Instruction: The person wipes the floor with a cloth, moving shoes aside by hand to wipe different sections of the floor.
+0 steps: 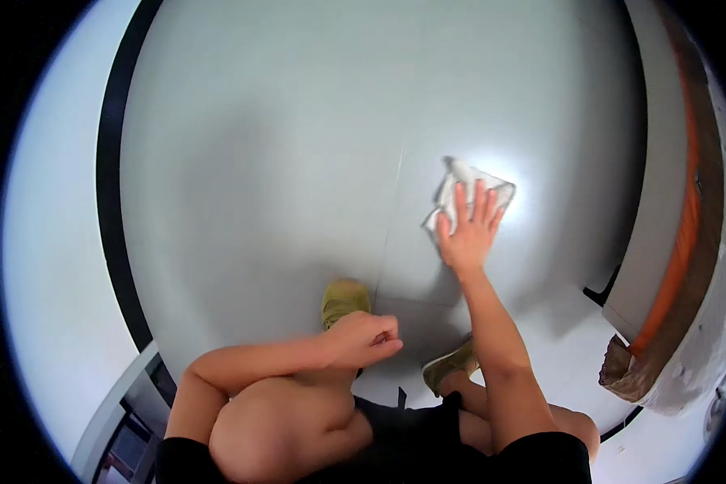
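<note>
With fingers spread, my right hand (469, 234) lies flat on a pale cloth (504, 190) with dark edging. The cloth is rumpled on the grey tiled floor (314, 161), and the hand covers part of it. My left hand (364, 339) is curled into a loose fist in front of my bent knee, above a yellow-green shoe (343, 300). Nothing shows inside its fingers.
Another shoe (450, 365) is partly behind my right forearm. A white wall with a black baseboard (110, 185) runs along the left. On the right stands bed-like furniture with orange and brown fabric (676, 266). A shelf unit (133, 419) is at lower left.
</note>
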{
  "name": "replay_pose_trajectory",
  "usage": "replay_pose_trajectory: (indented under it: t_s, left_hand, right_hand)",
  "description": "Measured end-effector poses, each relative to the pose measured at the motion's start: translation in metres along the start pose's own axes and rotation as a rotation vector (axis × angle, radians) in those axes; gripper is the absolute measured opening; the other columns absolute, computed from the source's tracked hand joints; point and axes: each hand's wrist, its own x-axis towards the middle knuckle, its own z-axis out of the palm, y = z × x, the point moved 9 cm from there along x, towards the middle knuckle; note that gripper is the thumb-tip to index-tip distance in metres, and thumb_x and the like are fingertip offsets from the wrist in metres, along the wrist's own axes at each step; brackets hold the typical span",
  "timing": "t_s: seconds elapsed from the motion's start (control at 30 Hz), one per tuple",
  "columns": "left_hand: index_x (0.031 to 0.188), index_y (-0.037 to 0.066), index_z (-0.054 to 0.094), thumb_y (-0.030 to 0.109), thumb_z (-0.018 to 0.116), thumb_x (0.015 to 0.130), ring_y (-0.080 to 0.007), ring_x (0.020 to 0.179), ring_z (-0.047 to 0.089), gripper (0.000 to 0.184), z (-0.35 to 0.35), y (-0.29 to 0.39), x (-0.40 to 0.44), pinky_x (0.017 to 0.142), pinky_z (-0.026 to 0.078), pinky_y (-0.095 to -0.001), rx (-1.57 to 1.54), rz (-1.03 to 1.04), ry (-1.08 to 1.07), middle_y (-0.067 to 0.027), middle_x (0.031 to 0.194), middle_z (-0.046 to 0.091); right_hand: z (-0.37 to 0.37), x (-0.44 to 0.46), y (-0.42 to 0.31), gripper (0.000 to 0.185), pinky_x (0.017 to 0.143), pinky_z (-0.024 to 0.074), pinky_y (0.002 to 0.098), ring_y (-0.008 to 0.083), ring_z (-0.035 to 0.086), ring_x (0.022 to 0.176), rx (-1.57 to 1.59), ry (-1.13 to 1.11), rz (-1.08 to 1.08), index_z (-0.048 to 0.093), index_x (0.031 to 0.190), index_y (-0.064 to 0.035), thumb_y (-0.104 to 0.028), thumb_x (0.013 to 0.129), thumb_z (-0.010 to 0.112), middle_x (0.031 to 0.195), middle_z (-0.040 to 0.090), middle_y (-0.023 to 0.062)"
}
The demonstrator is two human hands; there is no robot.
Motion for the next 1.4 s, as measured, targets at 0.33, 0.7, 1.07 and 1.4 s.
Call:
replay_pose_trajectory:
  t_s: [0.33,0.7,1.07,1.4]
  left_hand:
    - [0.079,0.005,0.057,0.026,0.061,0.087,-0.025,0.057,0.058,0.023,-0.005,-0.012,0.001,0.055,0.045,-0.0359,-0.029,-0.106,-0.001,-0.0109,0.063,0.058]
    - [0.082,0.006,0.056,0.028,0.059,0.087,-0.0332,0.061,0.059,0.023,0.004,0.002,0.01,0.056,0.045,-0.0409,0.026,-0.066,-0.023,-0.0124,0.065,0.06]
    - [0.081,0.006,0.055,0.026,0.062,0.086,-0.031,0.058,0.057,0.022,0.01,0.012,0.021,0.054,0.045,-0.0394,0.065,0.037,-0.014,-0.0119,0.063,0.058]
    - [0.08,0.005,0.056,0.024,0.063,0.087,-0.0211,0.054,0.055,0.022,0.001,-0.004,0.024,0.052,0.043,-0.0331,-0.037,-0.045,-0.014,-0.0098,0.062,0.057]
  right_hand:
    - [-0.033,0.135,0.229,0.054,0.112,0.0142,0.0546,0.0375,0.023,0.139,-0.064,0.248,0.425,0.035,0.144,-0.0193,-0.042,0.095,0.038,0.15,0.028,0.0161]
    - [0.015,0.16,-0.06,0.05,0.113,0.0134,0.0525,0.0315,0.02,0.14,-0.007,-0.006,-0.418,0.039,0.141,-0.0285,-0.041,0.092,0.042,0.152,0.024,0.0063]
    - [0.025,0.001,-0.156,0.058,0.111,0.0137,0.0583,0.0305,0.019,0.141,0.256,-0.244,-0.804,0.04,0.14,-0.031,-0.045,0.085,0.053,0.154,0.021,0.0074]
    - [-0.01,0.089,0.069,0.07,0.112,0.0117,0.055,0.0401,0.015,0.14,-0.011,0.079,0.123,0.033,0.145,-0.0136,-0.05,0.087,0.05,0.153,0.019,0.0166]
